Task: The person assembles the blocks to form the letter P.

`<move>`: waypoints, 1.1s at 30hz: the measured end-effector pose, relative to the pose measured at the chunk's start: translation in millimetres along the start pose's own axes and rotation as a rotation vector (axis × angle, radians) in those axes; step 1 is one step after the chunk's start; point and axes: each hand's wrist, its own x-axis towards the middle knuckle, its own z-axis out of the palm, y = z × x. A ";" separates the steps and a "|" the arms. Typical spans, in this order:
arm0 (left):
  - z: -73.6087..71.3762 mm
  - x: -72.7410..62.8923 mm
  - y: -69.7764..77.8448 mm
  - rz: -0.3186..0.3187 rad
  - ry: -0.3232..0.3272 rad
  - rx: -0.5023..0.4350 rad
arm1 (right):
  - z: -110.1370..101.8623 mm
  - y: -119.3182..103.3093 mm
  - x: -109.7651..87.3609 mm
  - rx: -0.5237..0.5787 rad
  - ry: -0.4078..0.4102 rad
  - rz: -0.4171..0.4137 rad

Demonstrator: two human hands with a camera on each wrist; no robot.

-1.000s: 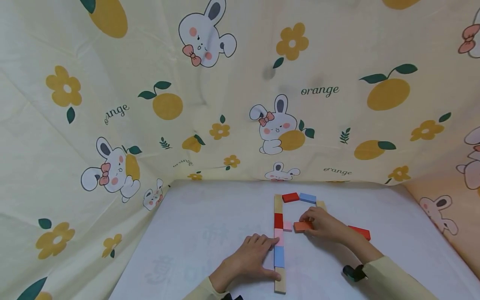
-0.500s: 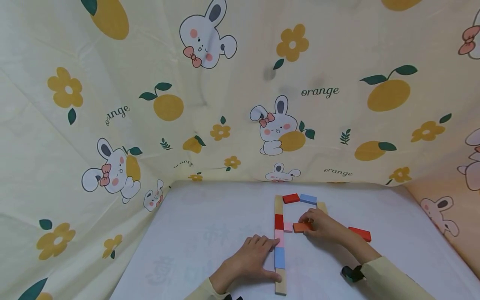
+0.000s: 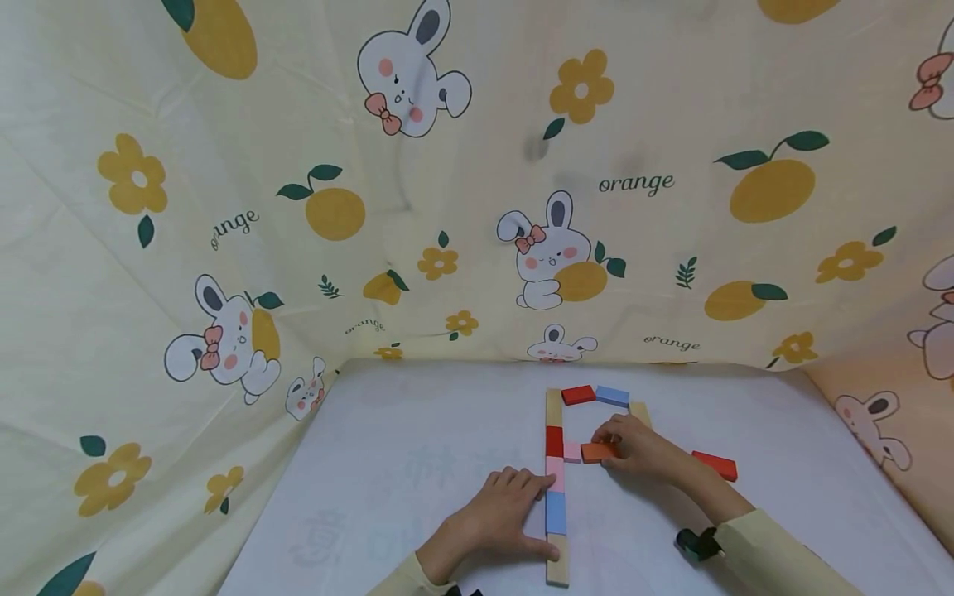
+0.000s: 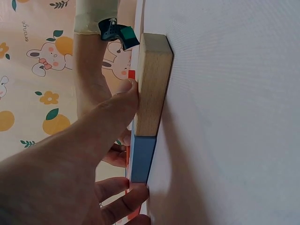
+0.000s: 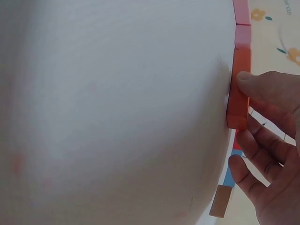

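My right hand (image 3: 643,447) pinches an orange wooden block (image 3: 592,453) lying flat on the white table, thumb on its near side. The block's left end meets a short pink block (image 3: 571,452), which adjoins a straight column of blocks. My left hand (image 3: 495,515) rests along that column. Its thumb touches the bare wood block (image 4: 153,84) at the near end, and its index fingertip lies on a pink block (image 3: 556,473). Between these two sits a blue block (image 3: 556,512). Farther up the column are a red block (image 3: 555,441) and another bare wood block (image 3: 554,407).
At the column's far end, a red block (image 3: 578,395) and a blue block (image 3: 612,396) run rightward to a bare wood block (image 3: 639,412), partly hidden by my right hand. Another red block (image 3: 715,465) lies apart, behind the right forearm. A patterned cloth (image 3: 462,207) hangs around the table.
My right hand has slid the orange block slightly left, closing the small gap to the short pink block. The left hand has stayed in place on the column.
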 end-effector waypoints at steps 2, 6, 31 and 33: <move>-0.3 0.1 0.6 -0.004 -0.003 -0.002 | -0.7 -1.3 -0.5 -0.001 0.001 -0.006; 0.4 0.6 0.6 -0.008 -0.004 -0.005 | -0.7 -3.2 -2.3 -0.001 0.011 -0.019; 0.5 -0.2 1.5 -0.006 0.007 -0.010 | -30.3 18.2 -57.4 -0.022 0.174 0.006; 1.2 0.4 0.9 -0.006 0.008 -0.005 | -33.6 23.6 -66.5 -0.038 0.215 -0.015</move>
